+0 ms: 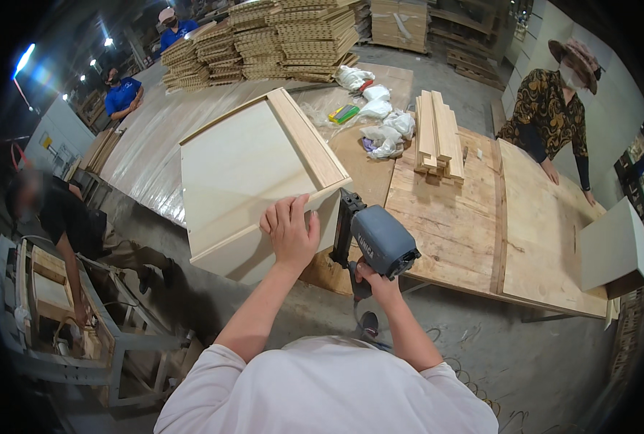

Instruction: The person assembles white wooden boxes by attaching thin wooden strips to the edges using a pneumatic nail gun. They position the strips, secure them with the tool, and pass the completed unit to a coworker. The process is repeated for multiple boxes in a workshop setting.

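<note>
While the left hand (291,226) is resting loosely parted fingers on the pale box (260,181) lying beneath and beyond them, the right hand (380,286) is wrapping its fingers round a nail gun (385,240), the nose (348,199) sitting at the corner right of the left fingertips. Frame (311,143) and panel (235,159) are already fitting together; that corner's fastening isn't showing.

The nailer (385,240) sits right of the box (246,170). Behind the box, board stacks (311,45) lie on the tabletop (145,141).

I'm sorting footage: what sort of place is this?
Probably a woodworking or furniture workshop, judging by the blocky dark-grey nail gun in the right hand, the pale, boxy wooden piece beside it, and tall stacks of tan slatted wood.
</note>
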The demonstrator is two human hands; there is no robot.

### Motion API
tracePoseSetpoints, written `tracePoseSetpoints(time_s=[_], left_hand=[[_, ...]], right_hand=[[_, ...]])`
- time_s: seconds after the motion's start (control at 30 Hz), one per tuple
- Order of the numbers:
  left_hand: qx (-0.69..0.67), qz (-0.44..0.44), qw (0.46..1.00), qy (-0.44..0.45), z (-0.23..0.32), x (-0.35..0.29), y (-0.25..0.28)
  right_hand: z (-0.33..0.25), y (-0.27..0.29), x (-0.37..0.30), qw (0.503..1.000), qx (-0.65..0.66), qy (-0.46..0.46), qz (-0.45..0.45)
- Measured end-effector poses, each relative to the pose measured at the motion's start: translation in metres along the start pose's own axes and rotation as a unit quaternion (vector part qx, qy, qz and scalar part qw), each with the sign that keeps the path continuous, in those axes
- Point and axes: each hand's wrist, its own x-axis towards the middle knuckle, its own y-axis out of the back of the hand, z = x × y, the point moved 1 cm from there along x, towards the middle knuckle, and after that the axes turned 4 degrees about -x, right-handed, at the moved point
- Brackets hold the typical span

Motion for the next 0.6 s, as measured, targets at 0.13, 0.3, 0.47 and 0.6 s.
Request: tracePoseSetpoints(time_s=[0.13, 0.3, 0.47, 0.6], left_hand=[[-0.009, -0.004, 1.0, 0.004, -0.001, -0.002, -0.001], [-0.016, 0.002, 1.0, 0.005, 0.001, -0.002, -0.003], [-0.013, 0.018, 1.0, 0.005, 0.005, 0.004, -0.008], [-0.027, 0.015, 0.999, 0.031, -0.002, 0.003, -0.004]], right_hand=[[0.007, 0.004, 0.0, 1.0, -0.005, -0.013, 0.001], [0.014, 0.011, 0.002, 0.999, -0.035, 0.011, -0.008], [0.019, 0.015, 0.004, 0.998, -0.053, -0.005, 0.019], [-0.029, 0.016, 0.004, 0.998, -0.026, -0.059, 0.018]])
